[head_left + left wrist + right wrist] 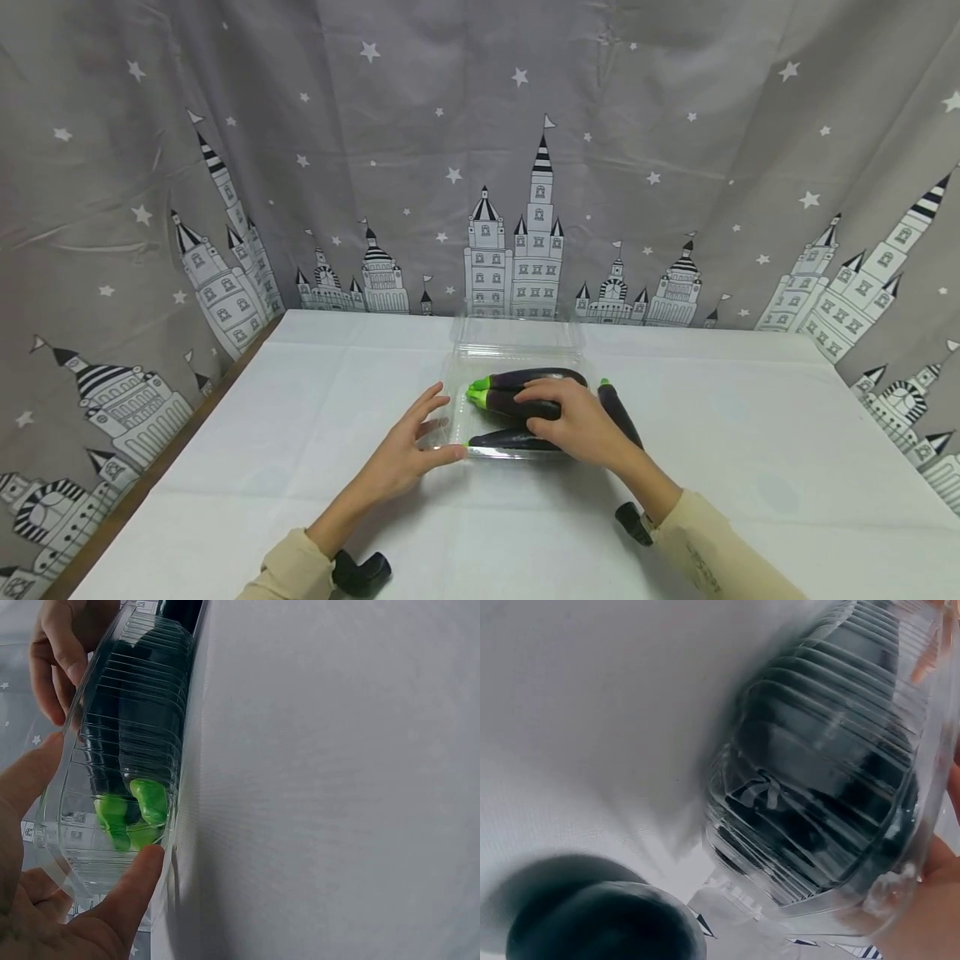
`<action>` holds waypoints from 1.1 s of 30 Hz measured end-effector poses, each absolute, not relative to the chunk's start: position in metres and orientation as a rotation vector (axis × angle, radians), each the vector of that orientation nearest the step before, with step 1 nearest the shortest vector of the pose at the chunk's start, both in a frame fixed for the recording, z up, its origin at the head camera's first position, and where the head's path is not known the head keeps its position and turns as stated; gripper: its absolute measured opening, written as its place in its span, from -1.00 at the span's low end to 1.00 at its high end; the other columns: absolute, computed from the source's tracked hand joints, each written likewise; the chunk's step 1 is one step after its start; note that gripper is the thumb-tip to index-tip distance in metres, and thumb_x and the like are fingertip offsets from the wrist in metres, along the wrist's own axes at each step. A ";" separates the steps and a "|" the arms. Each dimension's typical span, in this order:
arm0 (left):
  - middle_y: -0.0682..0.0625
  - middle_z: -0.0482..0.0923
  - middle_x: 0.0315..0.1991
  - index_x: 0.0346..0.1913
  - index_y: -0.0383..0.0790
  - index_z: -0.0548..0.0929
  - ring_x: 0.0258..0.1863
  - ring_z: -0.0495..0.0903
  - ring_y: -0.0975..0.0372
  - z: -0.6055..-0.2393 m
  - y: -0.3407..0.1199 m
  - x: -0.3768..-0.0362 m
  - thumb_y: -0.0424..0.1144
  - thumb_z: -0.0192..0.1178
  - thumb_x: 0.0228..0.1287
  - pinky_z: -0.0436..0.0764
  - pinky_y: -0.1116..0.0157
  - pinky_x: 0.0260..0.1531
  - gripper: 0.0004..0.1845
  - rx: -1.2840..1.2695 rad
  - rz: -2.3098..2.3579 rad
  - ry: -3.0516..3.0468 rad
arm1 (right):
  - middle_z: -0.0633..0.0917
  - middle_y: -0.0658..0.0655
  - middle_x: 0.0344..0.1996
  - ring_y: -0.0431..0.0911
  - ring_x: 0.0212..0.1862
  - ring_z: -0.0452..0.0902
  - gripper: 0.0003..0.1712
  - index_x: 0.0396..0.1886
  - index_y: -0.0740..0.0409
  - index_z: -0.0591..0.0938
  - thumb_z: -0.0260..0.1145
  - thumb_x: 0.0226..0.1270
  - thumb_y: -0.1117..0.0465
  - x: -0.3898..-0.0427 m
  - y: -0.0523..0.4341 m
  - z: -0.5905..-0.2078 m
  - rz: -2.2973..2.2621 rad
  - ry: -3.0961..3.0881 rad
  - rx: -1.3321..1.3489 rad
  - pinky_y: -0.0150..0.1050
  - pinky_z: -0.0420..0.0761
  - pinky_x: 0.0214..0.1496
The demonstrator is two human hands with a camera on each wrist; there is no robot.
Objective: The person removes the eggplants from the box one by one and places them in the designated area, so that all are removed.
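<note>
A clear plastic clamshell tray [459, 417] sits mid-table with its lid [517, 332] open at the back. Inside lie dark purple eggplants [517, 379] with green stems [478, 390], also seen through the ribbed wall [142, 727]. My right hand [543, 408] lies over the middle eggplant [510, 404], fingers curled onto it. My left hand [438, 429] braces the tray's left end, its straight fingers spread and its thumb [127, 892] against the wall. One more eggplant [619, 412] lies on the cloth just right of the tray. The right wrist view shows the tray's ribbed corner [817, 787].
A white cloth [300, 417] covers the table, whose wooden left edge [191, 429] shows. A grey castle-print curtain [480, 167] hangs close behind and on both sides. Black wrist mounts [362, 573] sit under both forearms.
</note>
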State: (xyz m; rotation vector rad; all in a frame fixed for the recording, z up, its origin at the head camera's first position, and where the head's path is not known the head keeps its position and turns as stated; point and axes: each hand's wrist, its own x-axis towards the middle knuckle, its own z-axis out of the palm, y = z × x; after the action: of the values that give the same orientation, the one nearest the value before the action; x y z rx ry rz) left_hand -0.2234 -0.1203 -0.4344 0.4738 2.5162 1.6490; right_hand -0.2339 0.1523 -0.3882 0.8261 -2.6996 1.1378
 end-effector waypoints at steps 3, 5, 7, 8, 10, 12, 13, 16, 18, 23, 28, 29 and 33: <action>-0.01 -0.07 0.57 0.44 -0.30 0.29 0.36 0.24 -0.28 -0.434 -0.120 -0.223 -0.16 0.49 0.12 0.40 -0.12 0.22 -0.13 0.475 1.651 2.516 | 0.62 0.19 0.17 0.19 0.27 0.40 -0.63 -0.01 0.10 0.74 0.41 0.14 0.37 -0.235 0.153 -0.391 1.060 -2.719 0.847 0.22 0.36 0.26; -0.01 -0.06 0.57 0.44 -0.30 0.30 0.35 0.25 -0.28 -0.435 -0.120 -0.224 -0.17 0.49 0.11 0.40 -0.12 0.22 -0.13 0.474 1.653 2.516 | 0.60 0.20 0.20 0.21 0.26 0.38 -0.63 -0.02 0.07 0.75 0.41 0.14 0.38 -0.235 0.152 -0.393 1.013 -2.728 0.856 0.26 0.34 0.24; -0.02 -0.06 0.57 0.43 -0.31 0.30 0.35 0.25 -0.28 -0.435 -0.120 -0.224 -0.17 0.48 0.12 0.40 -0.12 0.22 -0.14 0.476 1.653 2.517 | 0.59 0.20 0.21 0.20 0.25 0.38 -0.62 -0.03 0.04 0.76 0.40 0.13 0.39 -0.235 0.152 -0.394 0.984 -2.725 0.859 0.28 0.34 0.21; -0.02 -0.06 0.57 0.43 -0.31 0.30 0.35 0.25 -0.28 -0.434 -0.120 -0.223 -0.17 0.48 0.12 0.40 -0.12 0.22 -0.14 0.475 1.653 2.518 | 0.59 0.20 0.21 0.20 0.23 0.38 -0.62 -0.04 0.03 0.76 0.40 0.12 0.40 -0.236 0.152 -0.395 0.971 -2.720 0.862 0.29 0.34 0.20; -0.02 -0.06 0.57 0.43 -0.30 0.30 0.35 0.25 -0.28 -0.434 -0.120 -0.223 -0.18 0.48 0.12 0.39 -0.12 0.23 -0.15 0.472 1.652 2.517 | 0.59 0.19 0.20 0.19 0.21 0.39 -0.61 -0.06 0.02 0.77 0.38 0.12 0.42 -0.236 0.152 -0.397 0.957 -2.710 0.865 0.31 0.34 0.18; -0.02 -0.06 0.57 0.43 -0.30 0.30 0.35 0.25 -0.28 -0.434 -0.120 -0.223 -0.19 0.48 0.13 0.39 -0.12 0.23 -0.15 0.472 1.655 2.515 | 0.60 0.18 0.19 0.18 0.19 0.41 -0.61 -0.08 0.01 0.77 0.36 0.11 0.44 -0.236 0.152 -0.398 0.935 -2.702 0.865 0.30 0.35 0.16; -0.02 -0.06 0.57 0.43 -0.31 0.30 0.35 0.25 -0.28 -0.434 -0.120 -0.223 -0.19 0.48 0.13 0.39 -0.12 0.23 -0.16 0.474 1.657 2.514 | 0.61 0.17 0.18 0.17 0.18 0.41 -0.60 -0.08 0.01 0.77 0.35 0.10 0.45 -0.236 0.152 -0.398 0.924 -2.699 0.863 0.30 0.35 0.15; -0.04 -0.06 0.57 0.43 -0.32 0.31 0.35 0.26 -0.28 -0.434 -0.121 -0.223 -0.17 0.47 0.14 0.40 -0.11 0.22 -0.16 0.495 1.663 2.509 | 0.62 0.16 0.16 0.17 0.18 0.42 -0.58 -0.06 0.03 0.77 0.33 0.09 0.47 -0.236 0.151 -0.399 0.892 -2.692 0.857 0.28 0.36 0.15; -0.07 -0.06 0.57 0.42 -0.33 0.31 0.34 0.26 -0.29 -0.434 -0.121 -0.224 -0.15 0.47 0.14 0.41 -0.11 0.22 -0.16 0.512 1.667 2.506 | 0.62 0.16 0.16 0.16 0.17 0.41 -0.56 -0.03 0.06 0.75 0.33 0.09 0.48 -0.235 0.151 -0.399 0.881 -2.691 0.850 0.27 0.36 0.16; -0.08 -0.07 0.57 0.42 -0.33 0.31 0.34 0.25 -0.30 -0.433 -0.120 -0.223 -0.16 0.46 0.16 0.41 -0.12 0.22 -0.18 0.523 1.662 2.502 | 0.62 0.15 0.17 0.15 0.16 0.42 -0.55 0.02 0.10 0.73 0.32 0.12 0.47 -0.234 0.150 -0.400 0.865 -2.692 0.832 0.27 0.35 0.17; -0.07 -0.06 0.57 0.42 -0.31 0.31 0.34 0.27 -0.28 -0.433 -0.120 -0.223 -0.15 0.47 0.15 0.41 -0.11 0.21 -0.17 0.508 1.644 2.523 | 0.62 0.14 0.17 0.13 0.15 0.42 -0.56 0.03 0.10 0.73 0.31 0.15 0.47 -0.234 0.150 -0.400 0.865 -2.681 0.834 0.25 0.36 0.17; -0.07 -0.06 0.57 0.42 -0.31 0.31 0.34 0.27 -0.27 -0.433 -0.120 -0.223 -0.14 0.47 0.14 0.42 -0.11 0.21 -0.17 0.509 1.640 2.527 | 0.61 0.14 0.17 0.13 0.15 0.42 -0.56 0.04 0.10 0.73 0.31 0.15 0.47 -0.234 0.150 -0.401 0.871 -2.678 0.835 0.25 0.36 0.17; -0.08 -0.07 0.57 0.42 -0.32 0.31 0.34 0.28 -0.28 -0.433 -0.120 -0.223 -0.15 0.46 0.15 0.42 -0.11 0.21 -0.17 0.517 1.644 2.523 | 0.61 0.13 0.18 0.13 0.16 0.41 -0.56 0.04 0.10 0.72 0.32 0.16 0.47 -0.233 0.151 -0.402 0.907 -2.646 0.836 0.23 0.37 0.16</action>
State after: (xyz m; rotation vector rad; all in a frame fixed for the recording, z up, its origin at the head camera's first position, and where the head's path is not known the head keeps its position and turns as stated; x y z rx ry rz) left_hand -0.2228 -0.1197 -0.4329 0.5167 2.5234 1.6445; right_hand -0.2333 0.1510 -0.4022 0.8362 -2.6464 0.9071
